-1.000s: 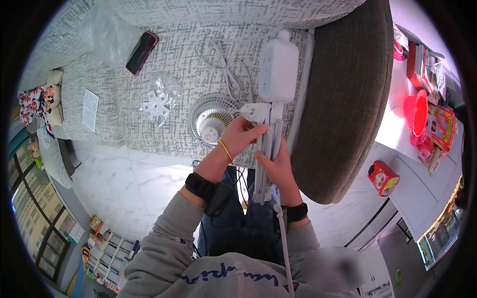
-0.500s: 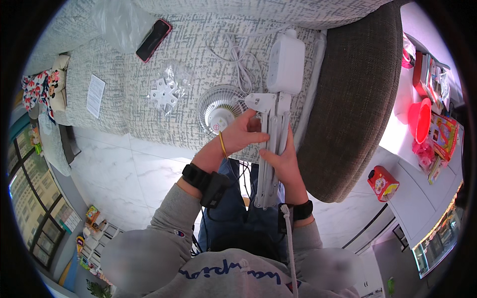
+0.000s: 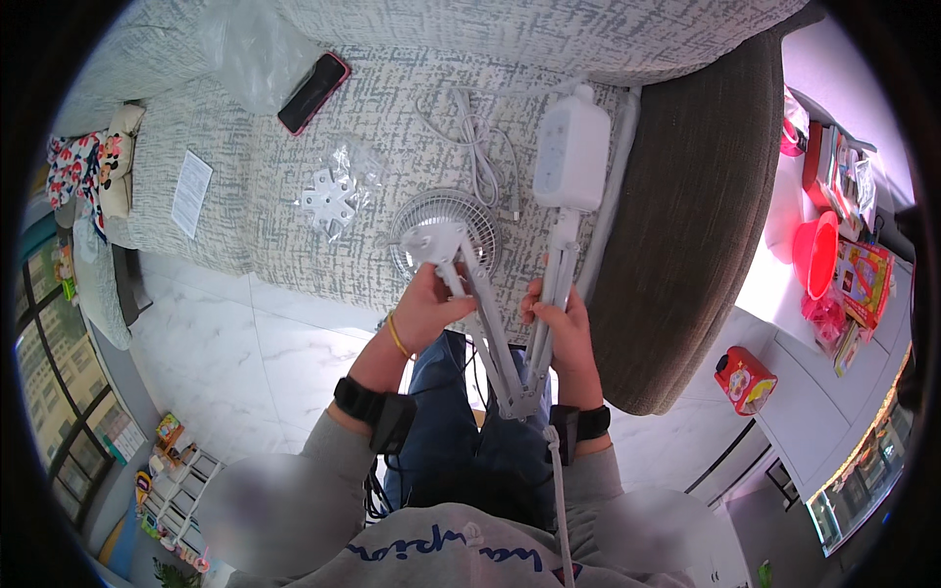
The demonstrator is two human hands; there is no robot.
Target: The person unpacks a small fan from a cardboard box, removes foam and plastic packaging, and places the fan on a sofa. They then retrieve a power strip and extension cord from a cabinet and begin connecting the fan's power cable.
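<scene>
A white jointed swing arm (image 3: pixel 498 343) is spread in a narrow V, its elbow low in front of my lap. My left hand (image 3: pixel 429 306) is closed around its left segment, just below a flat bracket end (image 3: pixel 431 241). My right hand (image 3: pixel 566 328) grips the right segment, fingers wrapped round the bars. At the top of that segment sits a white rounded box (image 3: pixel 571 152), lying on the sofa. The bracket end hangs over a small round fan with a wire grille (image 3: pixel 480 218) and hides part of it.
On the patterned sofa (image 3: pixel 274 181) lie a coiled white cable (image 3: pixel 475 147), a bagged star-shaped white part (image 3: pixel 328 202), a phone (image 3: pixel 314 93), a leaflet (image 3: pixel 191 194) and clear plastic (image 3: pixel 250 54). A brown armrest (image 3: pixel 686 216) rises at right, beside a cluttered table (image 3: pixel 833 412).
The swing arm was folded with its segments side by side; now they stand apart. My left hand has moved left and down with the bracket end, which now covers part of the fan.
</scene>
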